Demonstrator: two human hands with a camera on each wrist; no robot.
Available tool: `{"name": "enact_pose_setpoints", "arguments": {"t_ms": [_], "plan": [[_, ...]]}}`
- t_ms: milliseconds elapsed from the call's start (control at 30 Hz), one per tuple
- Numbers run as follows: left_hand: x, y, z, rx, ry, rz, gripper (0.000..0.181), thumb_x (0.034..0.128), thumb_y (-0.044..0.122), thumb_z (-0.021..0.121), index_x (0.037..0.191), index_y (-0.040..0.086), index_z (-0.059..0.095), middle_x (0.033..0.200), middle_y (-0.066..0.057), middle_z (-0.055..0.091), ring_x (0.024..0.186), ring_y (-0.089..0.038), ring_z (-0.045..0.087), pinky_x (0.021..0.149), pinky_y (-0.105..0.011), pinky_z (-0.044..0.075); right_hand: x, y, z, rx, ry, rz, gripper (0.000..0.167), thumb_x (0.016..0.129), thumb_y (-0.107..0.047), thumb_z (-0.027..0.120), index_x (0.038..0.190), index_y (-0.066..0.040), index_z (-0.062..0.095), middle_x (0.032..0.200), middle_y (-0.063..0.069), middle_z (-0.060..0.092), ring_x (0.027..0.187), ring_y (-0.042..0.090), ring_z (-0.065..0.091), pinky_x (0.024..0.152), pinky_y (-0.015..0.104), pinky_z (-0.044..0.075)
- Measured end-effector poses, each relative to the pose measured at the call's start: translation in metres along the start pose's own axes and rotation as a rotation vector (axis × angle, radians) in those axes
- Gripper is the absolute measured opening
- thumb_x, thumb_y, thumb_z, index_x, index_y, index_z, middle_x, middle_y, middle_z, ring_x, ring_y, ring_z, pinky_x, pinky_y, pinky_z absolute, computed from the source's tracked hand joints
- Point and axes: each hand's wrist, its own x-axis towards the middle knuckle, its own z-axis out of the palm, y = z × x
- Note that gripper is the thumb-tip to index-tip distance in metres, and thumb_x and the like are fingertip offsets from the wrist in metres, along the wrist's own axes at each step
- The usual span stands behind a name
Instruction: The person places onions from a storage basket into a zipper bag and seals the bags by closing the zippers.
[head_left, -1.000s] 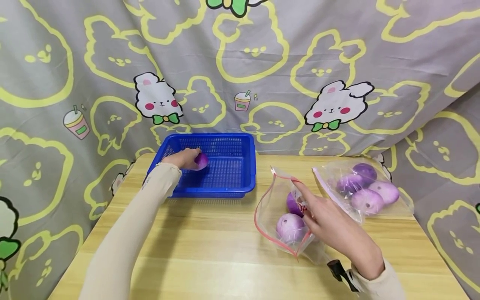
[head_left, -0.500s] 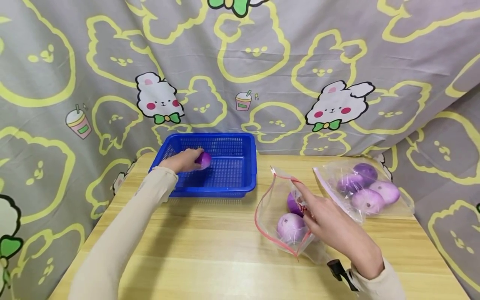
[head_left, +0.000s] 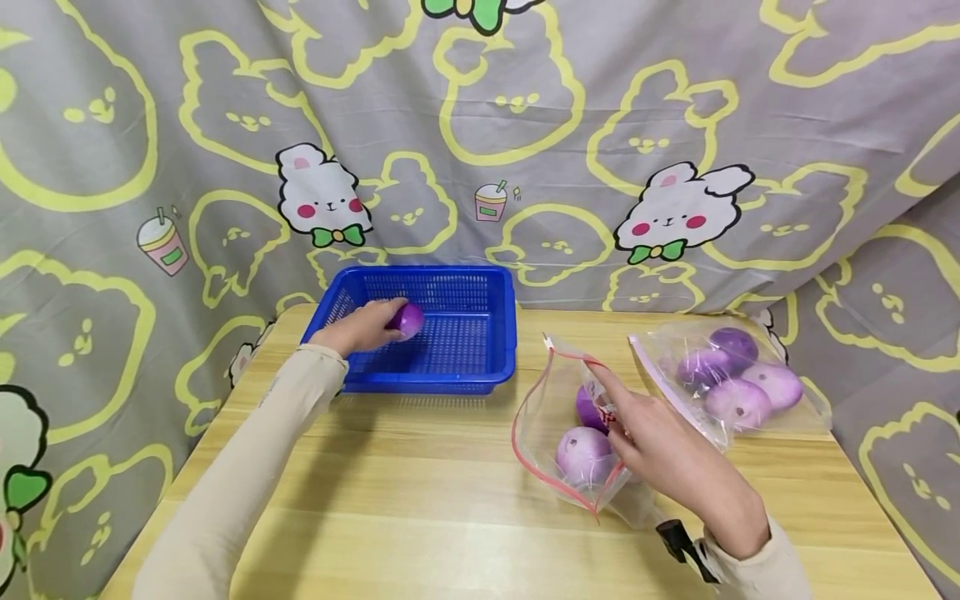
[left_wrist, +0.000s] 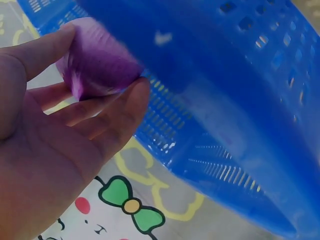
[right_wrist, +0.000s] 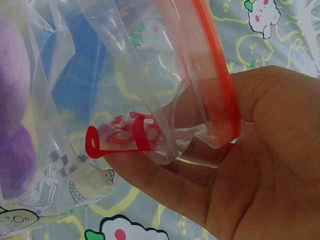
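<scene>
My left hand holds a purple onion inside the blue plastic basket. In the left wrist view the thumb and fingers curl round the onion. With my right hand I grip one side of a clear zip bag whose red-edged mouth gapes open. Two onions lie in that bag, a pale one in front of a darker one. The right wrist view has the bag's film bunched between the thumb and fingers of the right hand.
To the right, a second clear bag with a lilac zip strip lies on the wooden table, several onions inside. A grey patterned curtain hangs behind the table and along its sides. A black strap sits at the right wrist.
My left hand has shifted slightly right and up with the onion in the basket. The right hand and its bag have stayed nearly still.
</scene>
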Motion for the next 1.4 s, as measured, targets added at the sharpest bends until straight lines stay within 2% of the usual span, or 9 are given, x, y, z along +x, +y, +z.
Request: {"name": "enact_pose_setpoints", "arguments": {"t_ms": [167, 533, 833, 1100, 1400], "plan": [[-0.003, 0.007, 0.002, -0.008, 0.028, 0.035, 0.064, 0.0975, 0.017, 0.065, 0.149, -0.005, 0.035, 0.144, -0.030, 0.045, 0.132, -0.044, 0.045, 0.108, -0.055, 0.040, 0.000, 0.001, 0.000, 0.002, 0.004, -0.005, 0.081, 0.084, 0.005, 0.063, 0.156, -0.007, 0.027, 0.063, -0.011, 0.040, 0.052, 0.001, 0.033, 0.047, 0.020, 0.037], [-0.014, 0.019, 0.007, -0.032, 0.101, 0.068, 0.065, 0.0952, 0.017, 0.068, 0.149, -0.002, 0.038, 0.143, -0.027, 0.048, 0.129, -0.041, 0.051, 0.105, -0.053, 0.043, 0.000, 0.001, 0.002, 0.008, 0.029, -0.030, 0.081, 0.084, 0.006, 0.064, 0.155, -0.008, 0.028, 0.065, -0.011, 0.043, 0.052, 0.000, 0.034, 0.048, 0.020, 0.036], [-0.032, 0.034, 0.011, -0.096, 0.142, 0.053, 0.067, 0.0948, 0.018, 0.069, 0.152, 0.006, 0.037, 0.148, -0.022, 0.044, 0.133, -0.040, 0.047, 0.107, -0.055, 0.041, 0.001, 0.001, 0.001, 0.007, 0.019, -0.023, 0.080, 0.084, 0.006, 0.064, 0.155, -0.007, 0.028, 0.065, -0.011, 0.043, 0.052, 0.000, 0.035, 0.048, 0.020, 0.037], [-0.043, 0.036, 0.018, -0.084, 0.146, 0.025, 0.068, 0.0954, 0.023, 0.068, 0.154, 0.012, 0.036, 0.151, -0.019, 0.041, 0.135, -0.040, 0.045, 0.105, -0.056, 0.043, 0.000, 0.002, 0.002, 0.014, 0.019, -0.011, 0.080, 0.085, 0.004, 0.064, 0.156, -0.007, 0.027, 0.067, -0.011, 0.045, 0.052, 0.000, 0.036, 0.048, 0.020, 0.038], [-0.054, 0.049, 0.016, -0.080, 0.230, 0.077, 0.069, 0.0949, 0.025, 0.069, 0.154, 0.013, 0.036, 0.149, -0.019, 0.044, 0.131, -0.040, 0.049, 0.102, -0.056, 0.046, 0.000, 0.001, 0.000, 0.011, 0.031, -0.029, 0.080, 0.085, 0.005, 0.064, 0.155, -0.009, 0.028, 0.065, -0.011, 0.042, 0.053, 0.000, 0.034, 0.048, 0.020, 0.036]]}}
